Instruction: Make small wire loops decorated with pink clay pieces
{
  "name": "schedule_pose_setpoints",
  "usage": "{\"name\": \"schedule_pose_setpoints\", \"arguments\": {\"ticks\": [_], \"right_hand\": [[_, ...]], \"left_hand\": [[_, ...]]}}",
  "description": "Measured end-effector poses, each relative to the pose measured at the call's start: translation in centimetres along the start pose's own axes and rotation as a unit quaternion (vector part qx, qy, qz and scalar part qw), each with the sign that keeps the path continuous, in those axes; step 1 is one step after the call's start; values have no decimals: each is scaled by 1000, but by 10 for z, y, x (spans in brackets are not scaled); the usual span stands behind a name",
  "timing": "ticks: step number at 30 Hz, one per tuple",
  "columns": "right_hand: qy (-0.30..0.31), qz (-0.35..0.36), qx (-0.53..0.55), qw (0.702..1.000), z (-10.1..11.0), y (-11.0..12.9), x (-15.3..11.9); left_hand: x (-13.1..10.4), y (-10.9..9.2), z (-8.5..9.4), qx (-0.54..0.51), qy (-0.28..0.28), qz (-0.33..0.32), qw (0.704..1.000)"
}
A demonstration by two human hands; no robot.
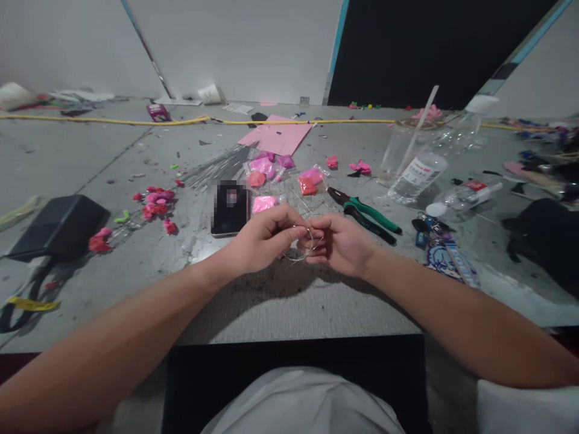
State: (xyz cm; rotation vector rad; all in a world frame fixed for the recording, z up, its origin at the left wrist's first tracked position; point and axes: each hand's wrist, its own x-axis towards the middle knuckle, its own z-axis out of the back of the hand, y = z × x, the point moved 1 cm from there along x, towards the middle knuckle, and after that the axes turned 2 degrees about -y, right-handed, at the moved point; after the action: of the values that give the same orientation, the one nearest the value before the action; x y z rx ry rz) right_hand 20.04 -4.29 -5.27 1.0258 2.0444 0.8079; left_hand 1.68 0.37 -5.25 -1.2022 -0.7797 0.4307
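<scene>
A thin silvery wire (296, 258), bent into loops, hangs between my two hands above the grey table. My left hand (265, 238) pinches it between thumb and fingers. From the other side, my right hand (341, 244) has its fingers curled around the wire's right part, and the fingertips of both hands nearly meet. Just beyond the hands lie a packet of bright pink clay (265, 204), a red packet (307, 185) and a phone (230, 208). Pliers with green and black handles (368, 216) rest right of my right hand.
Straight wires (221, 169) lie behind the phone, near a pink sheet (280, 135). Pink and red clay flowers (156, 202) and a black box (58, 226) are at left. A plastic bottle (418, 175), a cup (398, 150) and a keychain (446, 256) stand or lie at right.
</scene>
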Motion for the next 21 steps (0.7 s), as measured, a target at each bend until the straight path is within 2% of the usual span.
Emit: {"name": "schedule_pose_setpoints", "arguments": {"ticks": [3, 7, 10, 16, 21], "right_hand": [[-9, -12, 24, 1000, -3, 1, -3], [-22, 78, 56, 995, -4, 0, -5], [-22, 107, 59, 992, -2, -4, -3], [-62, 102, 100, 988, -4, -8, -1], [-38, 61, 139, 988, -8, 1, -5]], "left_hand": [[1, 3, 1, 4, 0, -11, 1000], [2, 8, 7, 5, -64, -22, 998], [3, 10, 10, 37, -83, -27, 995], [5, 11, 13, 56, -59, 4, 997], [7, 11, 15, 65, -51, 3, 997]]}}
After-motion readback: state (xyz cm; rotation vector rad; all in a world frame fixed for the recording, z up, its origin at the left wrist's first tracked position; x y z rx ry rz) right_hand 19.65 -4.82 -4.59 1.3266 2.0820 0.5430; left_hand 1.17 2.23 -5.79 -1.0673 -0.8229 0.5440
